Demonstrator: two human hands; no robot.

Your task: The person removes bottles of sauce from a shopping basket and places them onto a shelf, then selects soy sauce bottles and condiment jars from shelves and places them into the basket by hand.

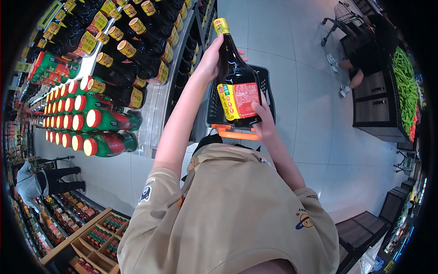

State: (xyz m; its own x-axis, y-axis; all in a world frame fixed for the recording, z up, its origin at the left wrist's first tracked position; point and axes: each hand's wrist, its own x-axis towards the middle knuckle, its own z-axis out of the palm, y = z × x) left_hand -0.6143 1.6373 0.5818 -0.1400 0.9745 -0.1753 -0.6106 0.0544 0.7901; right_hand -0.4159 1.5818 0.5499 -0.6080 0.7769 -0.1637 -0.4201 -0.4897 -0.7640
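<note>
A dark glass bottle of sauce [237, 68], with a yellow cap and a red and yellow label, is held up before me, slightly tilted. My left hand [211, 61] wraps round its neck and shoulder from the left. Against the lower right edge of the label rests the thumb of my right hand [264, 118], whose other fingers are hidden behind the bottle. Beneath the bottle is a dark shopping basket [264, 82] with an orange handle [237, 133]; its inside is mostly covered from view.
Shelves at the left carry rows of dark bottles [146, 64] and green bottles with red caps [109, 119]. One person [36, 180] stands at the lower left; another [365, 55] is near a shopping cart [342, 20] and a green vegetable stand [404, 82] at the right.
</note>
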